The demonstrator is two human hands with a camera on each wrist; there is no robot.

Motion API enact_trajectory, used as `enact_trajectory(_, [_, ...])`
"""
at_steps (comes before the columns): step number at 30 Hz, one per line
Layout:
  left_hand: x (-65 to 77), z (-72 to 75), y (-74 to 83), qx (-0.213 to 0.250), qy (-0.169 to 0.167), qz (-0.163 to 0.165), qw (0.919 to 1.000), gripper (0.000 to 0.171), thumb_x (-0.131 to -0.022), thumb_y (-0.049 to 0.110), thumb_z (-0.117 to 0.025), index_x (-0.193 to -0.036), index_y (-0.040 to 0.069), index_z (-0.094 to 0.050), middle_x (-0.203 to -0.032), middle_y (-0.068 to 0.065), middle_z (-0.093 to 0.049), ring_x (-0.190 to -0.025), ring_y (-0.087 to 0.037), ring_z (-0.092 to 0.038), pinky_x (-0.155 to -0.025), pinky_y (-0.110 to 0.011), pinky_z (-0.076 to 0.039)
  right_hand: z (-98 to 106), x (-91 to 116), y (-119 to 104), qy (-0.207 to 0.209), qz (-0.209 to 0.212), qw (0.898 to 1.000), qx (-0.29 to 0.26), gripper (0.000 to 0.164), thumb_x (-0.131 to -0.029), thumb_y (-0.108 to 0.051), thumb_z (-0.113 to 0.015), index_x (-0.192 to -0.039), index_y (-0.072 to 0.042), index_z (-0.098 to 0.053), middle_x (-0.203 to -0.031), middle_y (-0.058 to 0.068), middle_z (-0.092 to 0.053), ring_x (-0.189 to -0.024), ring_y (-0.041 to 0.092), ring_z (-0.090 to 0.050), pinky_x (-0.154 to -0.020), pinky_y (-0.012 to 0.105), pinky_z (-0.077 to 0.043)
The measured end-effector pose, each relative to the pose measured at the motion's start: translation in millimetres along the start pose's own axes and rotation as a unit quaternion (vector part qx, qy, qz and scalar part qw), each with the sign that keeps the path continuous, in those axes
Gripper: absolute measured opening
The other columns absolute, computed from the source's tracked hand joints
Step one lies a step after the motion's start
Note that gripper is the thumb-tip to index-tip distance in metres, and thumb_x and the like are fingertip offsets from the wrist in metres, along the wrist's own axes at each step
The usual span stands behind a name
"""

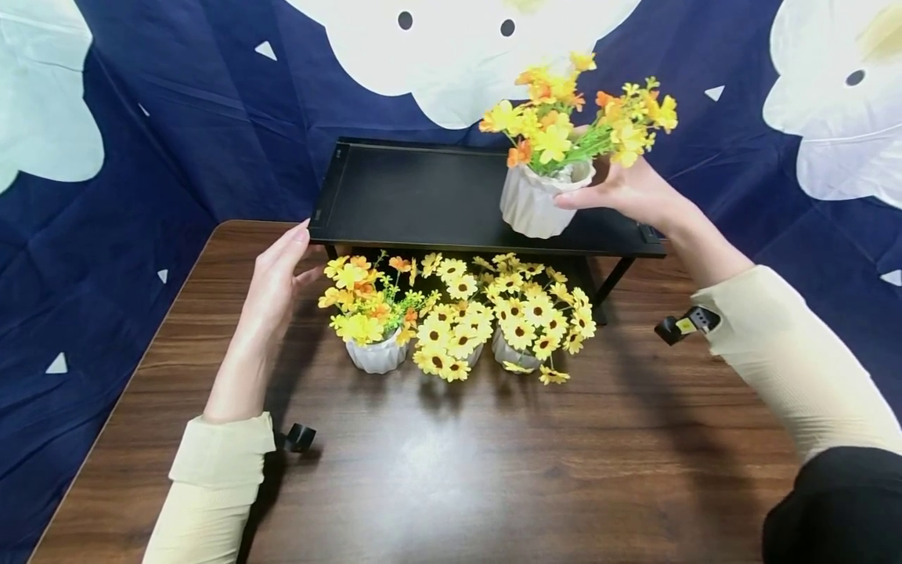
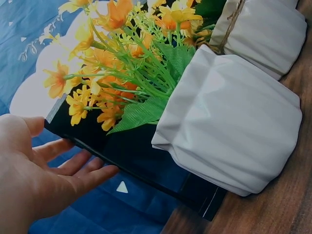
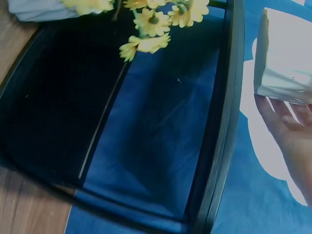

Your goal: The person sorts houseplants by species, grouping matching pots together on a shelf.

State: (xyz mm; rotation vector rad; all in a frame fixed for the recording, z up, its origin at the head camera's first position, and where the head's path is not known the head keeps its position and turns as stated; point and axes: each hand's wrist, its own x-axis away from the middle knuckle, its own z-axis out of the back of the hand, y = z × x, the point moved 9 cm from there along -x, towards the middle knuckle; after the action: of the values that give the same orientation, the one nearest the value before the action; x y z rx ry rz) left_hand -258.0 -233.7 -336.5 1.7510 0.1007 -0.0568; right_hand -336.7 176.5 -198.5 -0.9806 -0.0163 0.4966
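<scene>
My right hand [image 1: 627, 192] grips a white fluted flowerpot [image 1: 537, 205] with yellow and orange artificial flowers [image 1: 553, 117]. In the right wrist view this pot [image 3: 285, 58] hangs slightly above the shelf top, a gap between them, with fingers around its side. The black shelf [image 1: 423, 192] stands on the table. At its front left corner, my left hand [image 1: 275, 270] holds the edge; in the left wrist view the hand [image 2: 53, 170] has one digit on the corner and other fingers along the frame. Below, at the shelf's front, stand an orange-yellow potted plant [image 1: 376, 352] and yellow daisies [image 1: 535, 313] in white pots.
The brown wooden table [image 1: 437, 470] extends in front of the pots. Behind it hangs a dark blue cloth [image 1: 211, 94] with white cloud shapes. A shelf leg [image 1: 615, 280] slants down at the right.
</scene>
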Motion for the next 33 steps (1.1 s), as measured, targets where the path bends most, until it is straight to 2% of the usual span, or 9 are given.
enact_trajectory(2, [0.4,0.4,-0.6,0.001,-0.001,0.002,1.0000,0.052,-0.106,0.038,-0.058,-0.151,0.013,-0.052,-0.127,0.014,-0.065,-0.113,-0.008,-0.058,-0.090,-0.020,-0.051,-6,-6,-2,-0.007,0.002,1.000,0.000,0.083,-0.079,-0.008,-0.086,-0.150,-0.014,-0.044,-0.152,0.001,-0.044,-0.138,0.013,-0.040,-0.119,0.037,-0.031])
enact_trajectory(6, [3.1,1.8,-2.2,0.004,0.002,0.007,1.0000,0.052,-0.106,0.038,-0.058,-0.152,0.014,-0.052,-0.128,0.014,-0.065,-0.114,-0.008,-0.058,-0.089,-0.020,-0.051,-16,-16,-8,-0.016,0.010,1.000,0.000,0.078,-0.079,-0.011,-0.087,-0.147,-0.013,-0.048,-0.148,0.000,-0.047,-0.135,0.012,-0.042,-0.116,0.036,-0.032])
enact_trajectory(10, [3.0,1.7,-1.1,0.002,-0.002,0.002,1.0000,0.052,-0.106,0.038,-0.057,-0.151,0.014,-0.053,-0.128,0.014,-0.065,-0.112,-0.007,-0.059,-0.088,-0.020,-0.051,-22,-22,-9,-0.016,0.000,1.000,-0.004,0.078,-0.081,-0.014,-0.086,-0.148,-0.014,-0.046,-0.149,-0.001,-0.045,-0.136,0.012,-0.040,-0.117,0.038,-0.032])
enact_trajectory(18, [2.1,1.3,-2.2,-0.002,-0.003,0.011,0.9999,0.052,-0.105,0.039,-0.057,-0.151,0.016,-0.053,-0.128,0.014,-0.064,-0.115,-0.007,-0.056,-0.090,-0.020,-0.050,-34,-37,-18,-0.019,0.015,1.000,-0.005,0.073,-0.081,-0.017,-0.086,-0.144,-0.014,-0.049,-0.144,-0.001,-0.049,-0.131,0.011,-0.044,-0.116,0.034,-0.032])
enact_trajectory(22, [3.1,1.0,-2.1,-0.002,-0.001,0.014,0.9999,0.052,-0.105,0.040,-0.058,-0.151,0.016,-0.053,-0.128,0.014,-0.064,-0.117,-0.009,-0.055,-0.090,-0.019,-0.051,-41,-45,-22,-0.028,0.019,0.999,-0.026,0.080,-0.081,-0.017,-0.086,-0.149,-0.018,-0.043,-0.151,-0.003,-0.043,-0.136,0.009,-0.040,-0.120,0.032,-0.029])
enact_trajectory(28, [2.8,-1.0,1.2,0.009,-0.002,0.004,1.0000,0.051,-0.105,0.038,-0.059,-0.150,0.014,-0.054,-0.126,0.014,-0.066,-0.114,-0.008,-0.057,-0.088,-0.020,-0.052,-51,-58,-32,-0.047,0.042,0.996,-0.063,0.076,-0.081,-0.012,-0.085,-0.146,-0.016,-0.045,-0.142,-0.001,-0.050,-0.130,0.012,-0.046,-0.117,0.030,-0.034])
enact_trajectory(30, [3.4,-0.5,2.6,0.010,-0.003,0.001,0.9999,0.051,-0.105,0.037,-0.058,-0.150,0.013,-0.053,-0.126,0.014,-0.066,-0.114,-0.008,-0.057,-0.088,-0.020,-0.051,-57,-62,-32,-0.057,0.031,0.996,-0.059,0.077,-0.082,-0.015,-0.084,-0.147,-0.017,-0.044,-0.145,-0.002,-0.050,-0.132,0.011,-0.046,-0.118,0.030,-0.034])
enact_trajectory(33, [5.5,1.6,2.8,0.007,-0.003,0.003,1.0000,0.051,-0.105,0.038,-0.058,-0.151,0.014,-0.054,-0.128,0.014,-0.065,-0.115,-0.008,-0.057,-0.088,-0.020,-0.051,-66,-67,-27,-0.067,-0.011,0.997,-0.026,0.078,-0.083,-0.025,-0.084,-0.150,-0.021,-0.045,-0.151,-0.003,-0.048,-0.134,0.007,-0.045,-0.120,0.029,-0.033])
